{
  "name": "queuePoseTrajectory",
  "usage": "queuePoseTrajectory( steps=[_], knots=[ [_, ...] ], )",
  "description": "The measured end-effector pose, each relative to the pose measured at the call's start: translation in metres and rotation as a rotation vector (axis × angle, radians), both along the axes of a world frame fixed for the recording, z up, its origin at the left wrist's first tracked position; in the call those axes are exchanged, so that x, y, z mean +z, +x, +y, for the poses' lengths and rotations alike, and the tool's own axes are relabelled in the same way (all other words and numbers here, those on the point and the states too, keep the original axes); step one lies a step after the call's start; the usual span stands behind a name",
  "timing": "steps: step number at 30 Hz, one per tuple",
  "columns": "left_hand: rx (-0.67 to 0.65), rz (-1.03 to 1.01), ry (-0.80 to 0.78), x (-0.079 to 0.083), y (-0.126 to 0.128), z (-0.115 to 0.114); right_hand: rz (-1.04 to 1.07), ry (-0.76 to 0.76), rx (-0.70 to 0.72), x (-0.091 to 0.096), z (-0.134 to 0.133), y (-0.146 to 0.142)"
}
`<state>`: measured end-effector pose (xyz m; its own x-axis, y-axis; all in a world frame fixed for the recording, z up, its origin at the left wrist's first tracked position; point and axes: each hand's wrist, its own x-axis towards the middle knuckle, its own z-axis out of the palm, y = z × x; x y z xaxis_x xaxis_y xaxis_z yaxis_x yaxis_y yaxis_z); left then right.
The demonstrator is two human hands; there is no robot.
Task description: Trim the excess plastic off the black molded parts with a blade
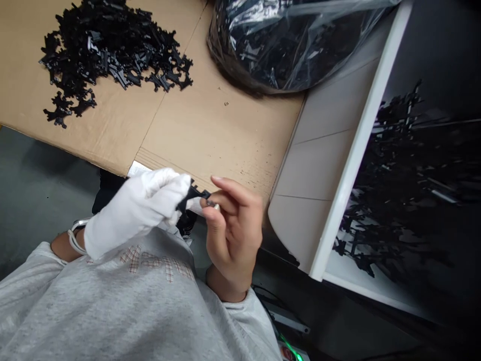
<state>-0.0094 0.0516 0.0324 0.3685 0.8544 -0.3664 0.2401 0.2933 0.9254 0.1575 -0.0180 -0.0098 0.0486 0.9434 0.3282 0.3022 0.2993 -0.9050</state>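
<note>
Basically, gloved left grip (141, 205) is closed around a black part (194, 192) by the near edge of the cardboard surface (225, 135); bare right grip (236, 225) pinches a small piece (215, 205), too unclear to identify. Black pile (108, 47) upper left.

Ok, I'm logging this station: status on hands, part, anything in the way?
Left hand gloved, gripping black part. Right hand bare, pinching small piece, detail unclear. Black pile and plastic bag sit apart from hands.

Checked lettering (155, 259) on the grey sweatshirt (150, 311); words illegible
</note>
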Motion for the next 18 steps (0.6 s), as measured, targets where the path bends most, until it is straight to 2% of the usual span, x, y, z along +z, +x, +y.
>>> queuePoseTrajectory(
  steps=[3,4,5,7,9,11,13,16,18],
  knots=[
    [-0.11,0.227,0.233,-0.023,0.018,0.011,-0.028,-0.062,-0.209,-0.003,-0.005,0.019],
    [-0.197,0.387,0.341,-0.035,0.028,0.016,-0.028,-0.076,-0.26,-0.004,-0.007,0.027],
    [-0.363,0.544,0.449,-0.046,0.04,0.022,-0.019,-0.096,-0.304,-0.005,-0.008,0.034],
    [-0.464,0.617,0.511,-0.066,0.065,0.034,-0.012,-0.139,-0.363,-0.006,-0.01,0.047],
    [-0.494,0.655,0.544,-0.078,0.088,0.043,-0.014,-0.149,-0.38,-0.007,-0.011,0.054],
    [-0.5,0.681,0.582,-0.078,0.099,0.046,-0.017,-0.142,-0.371,-0.008,-0.011,0.057],
    [-0.495,0.708,0.614,-0.07,0.094,0.046,-0.012,-0.135,-0.367,-0.008,-0.012,0.057],
    [-0.455,0.776,0.613,-0.051,0.054,0.049,0.007,-0.127,-0.379,-0.009,-0.012,0.057],
    [-0.387,0.853,0.582,-0.04,0.018,0.063,0.012,-0.135,-0.387,-0.011,-0.011,0.058]
  ],
)
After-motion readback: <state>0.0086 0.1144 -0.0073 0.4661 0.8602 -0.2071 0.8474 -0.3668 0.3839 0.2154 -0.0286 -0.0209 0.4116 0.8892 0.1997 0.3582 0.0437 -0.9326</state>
